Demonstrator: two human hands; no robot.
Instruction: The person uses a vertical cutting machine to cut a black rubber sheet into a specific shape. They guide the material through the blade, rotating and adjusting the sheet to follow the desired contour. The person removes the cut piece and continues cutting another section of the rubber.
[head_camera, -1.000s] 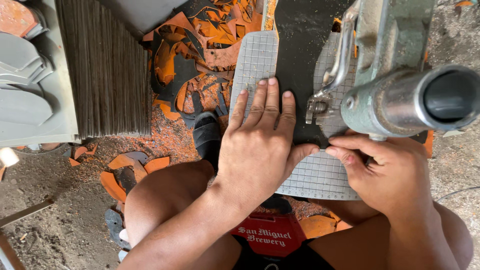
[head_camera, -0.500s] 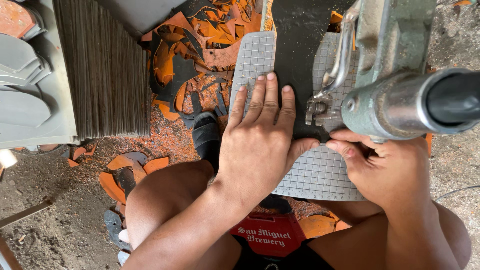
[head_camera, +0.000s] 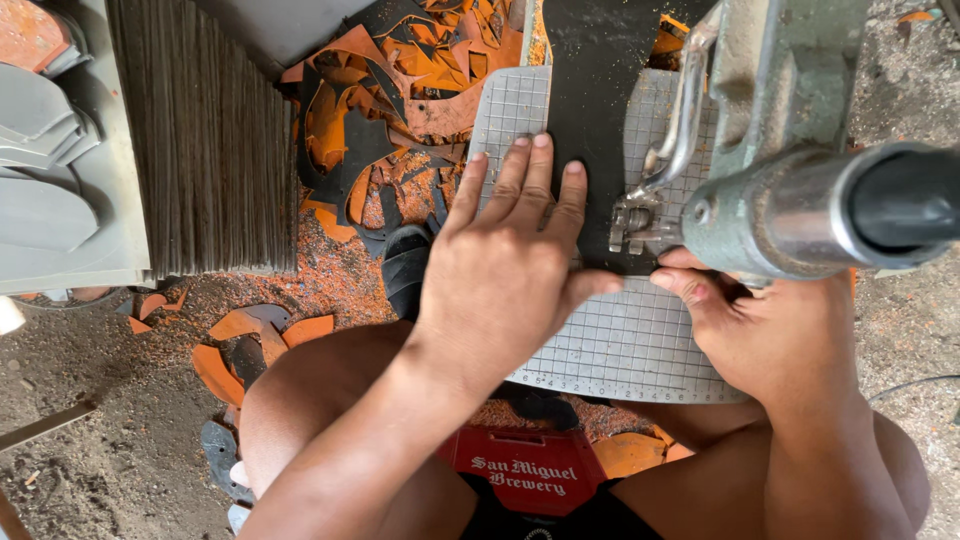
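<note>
My left hand (head_camera: 510, 270) lies flat, fingers spread, on a black sheet (head_camera: 590, 120) that rests on a grey gridded cutting table (head_camera: 620, 350). My right hand (head_camera: 760, 340) presses on the sheet's near edge, thumb and fingertips close to the metal blade guide (head_camera: 632, 225) of a grey-green cutting machine (head_camera: 790, 190). The machine's round arm covers part of the sheet and of my right hand.
Orange and black offcuts (head_camera: 390, 120) litter the ground to the left of the table. A tall stack of dark thin sheets (head_camera: 205, 140) stands at the left, with grey shoe-sole shapes (head_camera: 40, 190) beside it. A red crate (head_camera: 520, 470) sits between my knees.
Both hands have pushed the black sheet slightly away from me, toward the blade guide. My left fingers sit a little farther up the sheet.
</note>
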